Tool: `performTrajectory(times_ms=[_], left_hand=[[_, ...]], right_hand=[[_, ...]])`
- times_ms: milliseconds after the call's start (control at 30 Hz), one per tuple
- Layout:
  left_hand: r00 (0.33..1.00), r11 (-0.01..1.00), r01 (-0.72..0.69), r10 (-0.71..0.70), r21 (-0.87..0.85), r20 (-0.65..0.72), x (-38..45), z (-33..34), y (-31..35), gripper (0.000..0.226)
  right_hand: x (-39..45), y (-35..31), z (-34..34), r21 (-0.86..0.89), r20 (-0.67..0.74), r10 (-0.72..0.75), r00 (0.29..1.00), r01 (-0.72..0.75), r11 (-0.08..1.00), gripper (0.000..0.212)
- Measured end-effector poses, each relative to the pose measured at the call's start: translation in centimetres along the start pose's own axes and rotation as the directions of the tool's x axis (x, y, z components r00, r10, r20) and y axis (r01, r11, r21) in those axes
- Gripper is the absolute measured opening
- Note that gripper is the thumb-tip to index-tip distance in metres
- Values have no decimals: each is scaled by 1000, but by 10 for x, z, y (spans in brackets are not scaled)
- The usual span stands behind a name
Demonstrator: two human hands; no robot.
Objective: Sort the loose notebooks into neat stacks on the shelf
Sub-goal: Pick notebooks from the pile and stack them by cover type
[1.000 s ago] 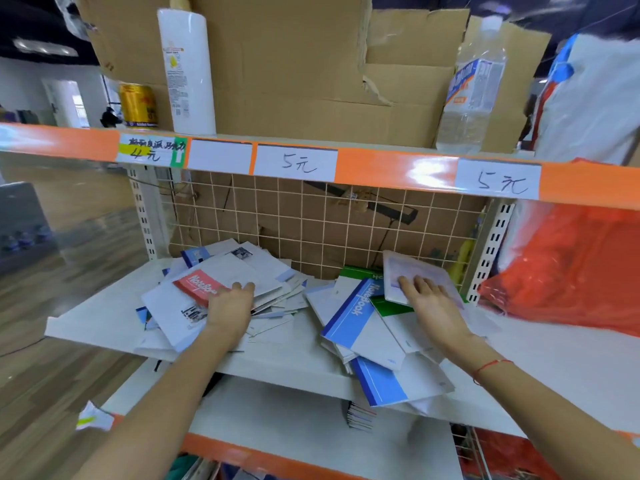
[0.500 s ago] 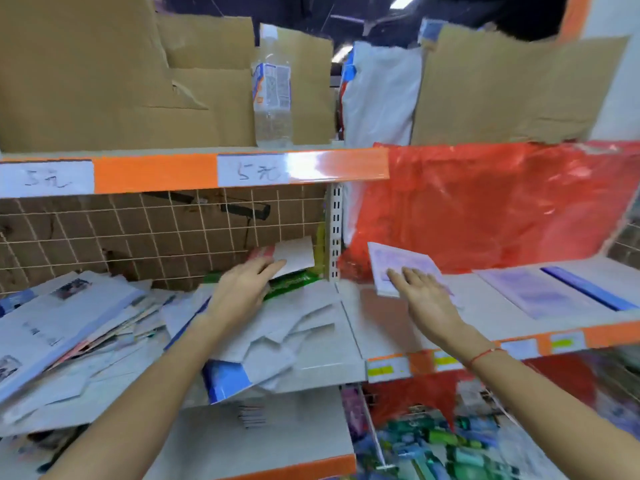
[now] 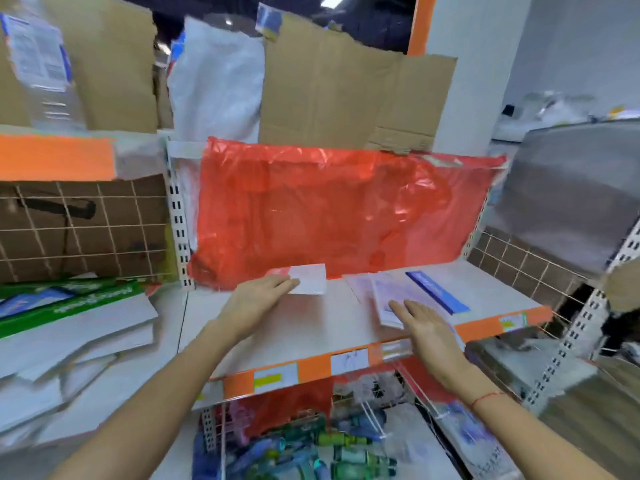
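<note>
Notebooks lie on the white shelf (image 3: 294,327) at centre frame: the left hand (image 3: 254,299) holds a red-and-white notebook (image 3: 308,278) by its near edge. The right hand (image 3: 424,327) rests flat, fingers straight, on a pale purple notebook (image 3: 391,296) just beside a blue-striped one (image 3: 436,292).

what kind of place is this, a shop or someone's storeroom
Most likely a small shop, or its stock area. The shelf is slotted retail racking with orange edge strips carrying price labels, notebooks lie on it as stock, and cardboard boxes are stored on top.
</note>
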State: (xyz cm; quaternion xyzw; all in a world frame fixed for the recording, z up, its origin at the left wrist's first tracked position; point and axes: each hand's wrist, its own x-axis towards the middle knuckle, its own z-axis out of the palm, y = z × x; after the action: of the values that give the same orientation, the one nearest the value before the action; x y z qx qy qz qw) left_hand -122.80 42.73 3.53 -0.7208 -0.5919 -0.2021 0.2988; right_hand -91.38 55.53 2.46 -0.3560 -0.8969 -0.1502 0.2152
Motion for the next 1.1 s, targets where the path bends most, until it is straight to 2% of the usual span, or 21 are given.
performTrajectory(times_ms=[67, 133, 233, 367, 500, 667, 767, 833, 900, 967, 1100], left_hand=[[999, 1000, 7, -6, -24, 37, 17, 9, 8, 47], [998, 999, -1, 4, -41, 68, 34, 18, 10, 59], [994, 999, -4, 9, -46, 110, 56, 31, 6, 71], [989, 999, 42, -38, -28, 146, 74, 46, -4, 73], [989, 999, 41, -42, 14, 144, 79, 56, -8, 69], [986, 995, 93, -96, 30, 136, 80, 63, -2, 72], [981, 988, 145, -150, 55, 119, 81, 67, 7, 72], [974, 978, 199, -205, 70, 95, 81, 73, 17, 69], [966, 969, 229, -238, 92, 103, 78, 81, 34, 56], [958, 960, 252, -265, 125, 108, 78, 87, 52, 51], [939, 941, 314, -327, 125, 103, 85, 89, 84, 75]], right_hand=[[-1, 15, 13, 43, 34, 13, 999, -14, 999, 84], [3, 27, 25, 62, 30, 4, 1000, -5, 998, 82], [19, 39, 33, 80, -17, -38, 999, 39, 996, 58], [46, 50, 48, 43, 47, -109, 993, 107, 993, 50], [67, 58, 70, 51, 96, -198, 975, 194, 980, 70], [91, 68, 82, 11, 104, -333, 937, 334, 943, 50], [102, 80, 101, 42, 167, -348, 922, 346, 937, 68], [102, 86, 105, 135, 244, -352, 903, 328, 935, 76], [98, 94, 106, 216, 313, -403, 860, 349, 912, 74], [93, 104, 105, 262, 483, -425, 765, 337, 904, 63], [97, 125, 107, 418, 588, -501, 635, 291, 861, 67]])
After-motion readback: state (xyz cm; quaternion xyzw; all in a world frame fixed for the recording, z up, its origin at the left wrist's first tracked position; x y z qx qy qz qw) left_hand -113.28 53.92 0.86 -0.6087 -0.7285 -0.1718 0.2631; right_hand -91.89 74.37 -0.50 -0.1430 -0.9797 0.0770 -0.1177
